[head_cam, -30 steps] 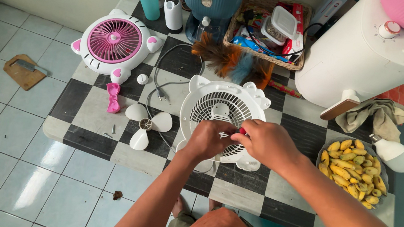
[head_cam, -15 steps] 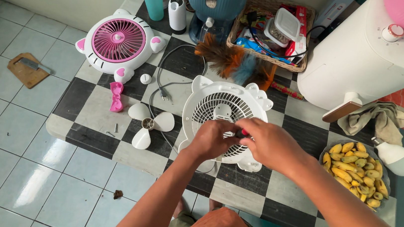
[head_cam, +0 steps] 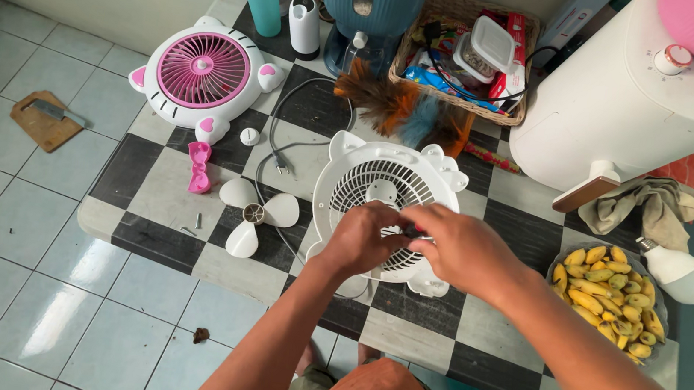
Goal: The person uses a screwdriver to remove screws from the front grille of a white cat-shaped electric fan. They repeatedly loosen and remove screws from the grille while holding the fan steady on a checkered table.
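Observation:
A white fan rear housing (head_cam: 383,182) with a round grille lies flat on the black-and-white checkered table (head_cam: 160,192). My left hand (head_cam: 364,238) rests on the lower part of the grille, fingers curled. My right hand (head_cam: 457,248) meets it there, closed on a small red-handled screwdriver (head_cam: 414,229) whose handle barely shows between the hands. To the left lie a white three-blade fan propeller (head_cam: 252,213), a pink bow piece (head_cam: 197,166), a small white cap (head_cam: 248,136) and the pink front grille cover (head_cam: 202,73). A grey power cord (head_cam: 284,141) loops beside the housing.
A bowl of small yellow bananas (head_cam: 609,296) sits at the right, next to a white spray bottle (head_cam: 683,272) and a cloth (head_cam: 647,205). A large white cylindrical appliance (head_cam: 632,96), a wicker basket (head_cam: 465,48), a feather duster (head_cam: 399,106) and bottles crowd the back. Tiled floor lies left.
My hands stay pressed together on the grille; the right hand has turned slightly, hiding more of the red handle. The view shifted a little between the earliest frame and now.

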